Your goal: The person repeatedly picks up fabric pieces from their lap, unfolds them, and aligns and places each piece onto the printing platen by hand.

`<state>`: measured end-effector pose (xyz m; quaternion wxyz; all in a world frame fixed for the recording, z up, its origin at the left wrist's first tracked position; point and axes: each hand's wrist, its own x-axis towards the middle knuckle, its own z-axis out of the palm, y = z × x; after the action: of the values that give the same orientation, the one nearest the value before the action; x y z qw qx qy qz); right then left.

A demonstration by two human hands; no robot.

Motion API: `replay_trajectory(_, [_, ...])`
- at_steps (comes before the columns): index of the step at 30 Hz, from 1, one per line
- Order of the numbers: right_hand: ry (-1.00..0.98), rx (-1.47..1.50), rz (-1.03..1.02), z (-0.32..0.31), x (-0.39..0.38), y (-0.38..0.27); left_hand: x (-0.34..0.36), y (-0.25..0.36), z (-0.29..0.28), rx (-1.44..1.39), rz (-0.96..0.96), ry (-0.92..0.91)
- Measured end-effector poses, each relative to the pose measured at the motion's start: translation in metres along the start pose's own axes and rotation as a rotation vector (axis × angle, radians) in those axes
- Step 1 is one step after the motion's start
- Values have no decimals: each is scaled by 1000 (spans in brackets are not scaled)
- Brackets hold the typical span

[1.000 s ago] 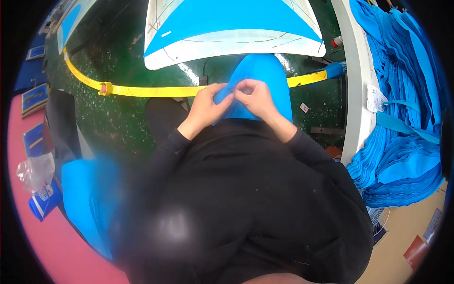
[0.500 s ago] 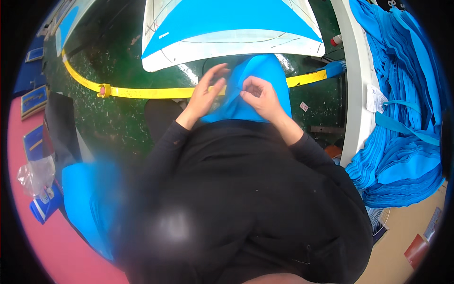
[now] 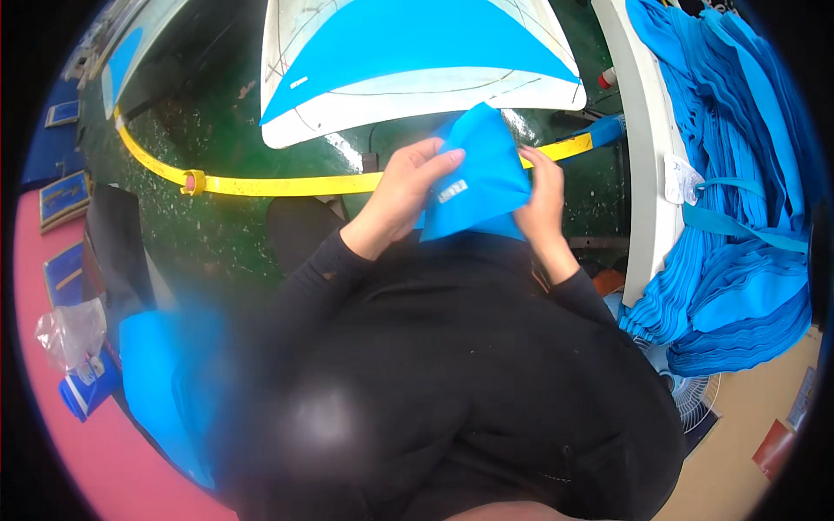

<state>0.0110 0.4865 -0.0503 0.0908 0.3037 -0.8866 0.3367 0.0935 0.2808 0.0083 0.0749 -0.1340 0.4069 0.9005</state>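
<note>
A blue fabric piece (image 3: 478,174) with small white lettering is raised above my lap, folded and tilted, held between both hands. My left hand (image 3: 401,191) is closed on its left edge, the thumb lying on top and the other fingers partly behind. At the opposite edge, my right hand (image 3: 545,195) grips the cloth, with its fingertips partly hidden by it. More blue cloth shows under the piece, against my black clothing (image 3: 452,347). Beyond my hands, a white board (image 3: 365,113) carries a large blue fabric panel (image 3: 434,43) lying flat.
A curved yellow bar (image 3: 287,187) runs across behind my hands, above a green floor (image 3: 234,226). Tall stacks of blue fabric (image 3: 738,200) with a white tag (image 3: 682,178) stand at the right, near a fan (image 3: 695,404). At lower left are blue cloth (image 3: 161,373) and a clear plastic bag (image 3: 74,334).
The blue fabric piece has come up from my lap and is folded between my hands. My left hand has closed on it, and my right hand has moved to its right edge.
</note>
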Motion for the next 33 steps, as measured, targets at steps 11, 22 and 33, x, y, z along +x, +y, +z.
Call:
replay_trajectory(11, [-138, -321, 430, -44, -79, 118, -33, 26, 36, 104, 11, -275])
replay_trajectory(22, [217, -131, 316, -76, -22, 99, -75, 65, -16, -70, 445, -82])
replay_trajectory(33, [304, 218, 90, -107, 34, 26, -103, 90, -68, 56, 717, 603])
